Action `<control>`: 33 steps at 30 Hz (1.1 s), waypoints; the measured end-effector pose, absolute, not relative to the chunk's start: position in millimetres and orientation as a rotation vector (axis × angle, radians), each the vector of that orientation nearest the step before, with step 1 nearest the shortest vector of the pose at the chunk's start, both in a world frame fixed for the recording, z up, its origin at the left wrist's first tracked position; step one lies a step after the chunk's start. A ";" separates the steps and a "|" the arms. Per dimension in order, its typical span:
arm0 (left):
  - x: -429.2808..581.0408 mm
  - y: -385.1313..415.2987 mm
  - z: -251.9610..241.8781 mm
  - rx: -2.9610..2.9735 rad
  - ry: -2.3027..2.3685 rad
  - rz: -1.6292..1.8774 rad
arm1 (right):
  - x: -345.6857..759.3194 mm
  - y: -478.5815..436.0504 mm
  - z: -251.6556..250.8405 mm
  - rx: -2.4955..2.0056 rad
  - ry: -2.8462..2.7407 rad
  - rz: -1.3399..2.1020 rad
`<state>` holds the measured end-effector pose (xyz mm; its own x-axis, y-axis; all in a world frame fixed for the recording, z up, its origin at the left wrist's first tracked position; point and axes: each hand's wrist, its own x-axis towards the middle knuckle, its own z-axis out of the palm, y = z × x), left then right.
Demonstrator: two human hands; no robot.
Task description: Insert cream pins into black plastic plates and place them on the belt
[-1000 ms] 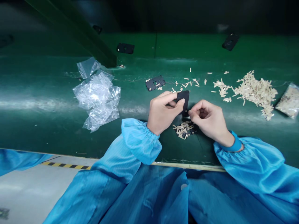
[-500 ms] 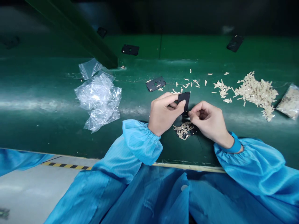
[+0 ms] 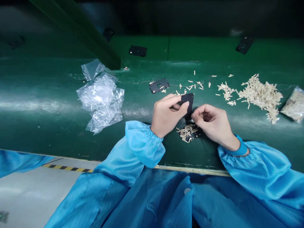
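My left hand (image 3: 167, 115) is closed on a thin black plastic plate (image 3: 188, 103), with the thumb lying across its face. Close to the plate's lower right corner, my right hand (image 3: 211, 122) is pinched; what its fingertips hold, if anything, is too small to make out. Below both hands lies a small heap of pale strips mixed with black bits (image 3: 188, 133). Beyond my left hand, another black plate with cut-outs (image 3: 155, 86) lies flat on the green bench, with a few pale strips on and beside it.
Crumpled clear plastic bags (image 3: 101, 98) lie to the left. A large pile of pale strips (image 3: 261, 93) and a filled clear bag (image 3: 295, 104) are at the right. Further black plates (image 3: 138, 51) rest at the back, near a slanting green post (image 3: 95, 41). A blue sleeve (image 3: 21, 162) shows at far left.
The view has shifted very slightly. My hands keep the same grip and nearly the same place, the right one still at the plate's lower corner.
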<state>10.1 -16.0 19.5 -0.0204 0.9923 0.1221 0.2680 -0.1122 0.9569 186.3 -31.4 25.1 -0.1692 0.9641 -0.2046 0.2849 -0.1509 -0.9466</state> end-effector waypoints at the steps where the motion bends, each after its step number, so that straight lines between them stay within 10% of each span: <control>1: 10.1 -15.9 19.3 1.475 1.376 1.185 | 186.3 -31.2 25.6 -1.453 -1.470 1.360; 33: 9.8 -16.0 17.5 1.459 1.383 1.187 | 188.4 -25.5 36.0 -1.473 -1.414 1.450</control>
<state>9.8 -16.0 17.5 -0.0314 0.9935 0.1096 0.2590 -0.0979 0.9609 188.4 -25.5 36.0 -0.1798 0.9437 -0.2778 0.2544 -0.2282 -0.9398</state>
